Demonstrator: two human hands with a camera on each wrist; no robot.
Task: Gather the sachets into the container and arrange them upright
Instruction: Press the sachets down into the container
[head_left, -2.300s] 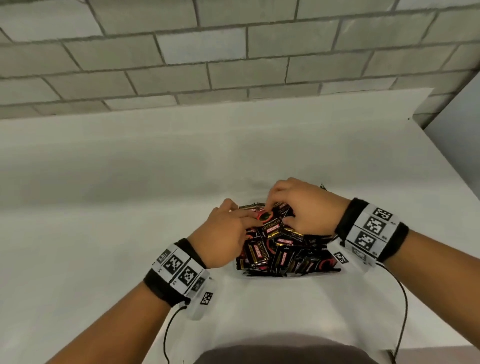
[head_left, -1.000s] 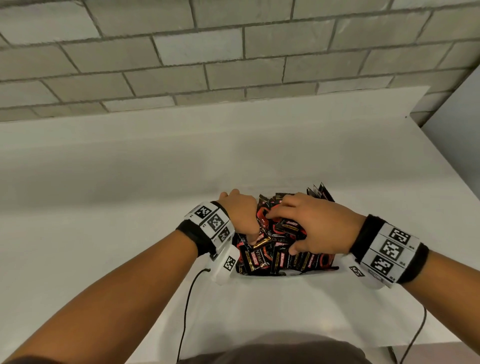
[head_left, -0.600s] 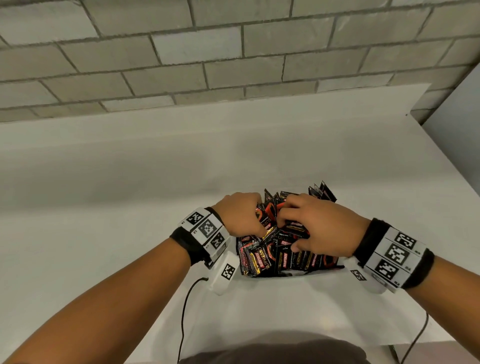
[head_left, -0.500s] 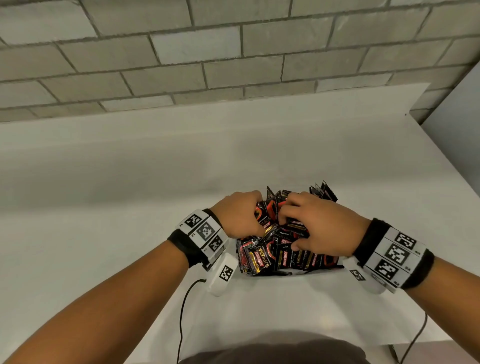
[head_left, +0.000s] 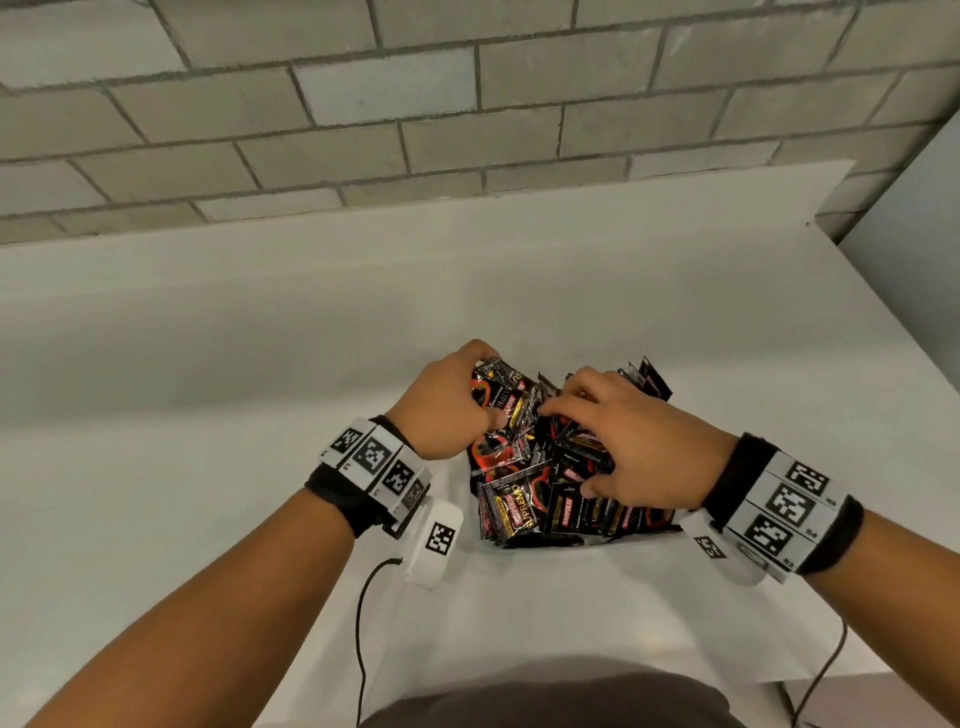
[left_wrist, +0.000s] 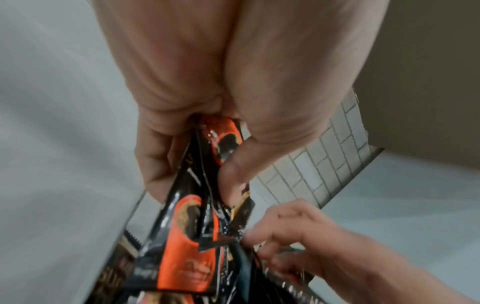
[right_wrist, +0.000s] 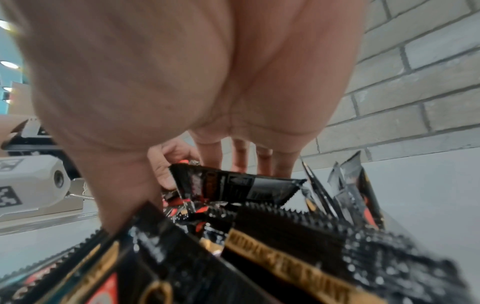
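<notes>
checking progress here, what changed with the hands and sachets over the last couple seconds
The left hand moved from the near left of the sachets to their far left and now grips a bunch, lifted and tilted. The right hand shifted slightly nearer, fingers still in the pile. The table is unchanged.

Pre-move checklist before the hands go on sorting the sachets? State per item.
1. Left hand has a firm hold: ok, thumb and fingers pinch a bunch of sachets.
2. Right hand engaged with the pile: ok, fingers among the sachets; whether it grips one, cannot tell.
3. Sachets upright: not ok, many in the middle lie tilted or flat; a few at the far right stand up.
4. Container visible and steady: cannot tell, only a clear wall edge shows.
5. Stray sachets on the table: ok, none seen.
</notes>
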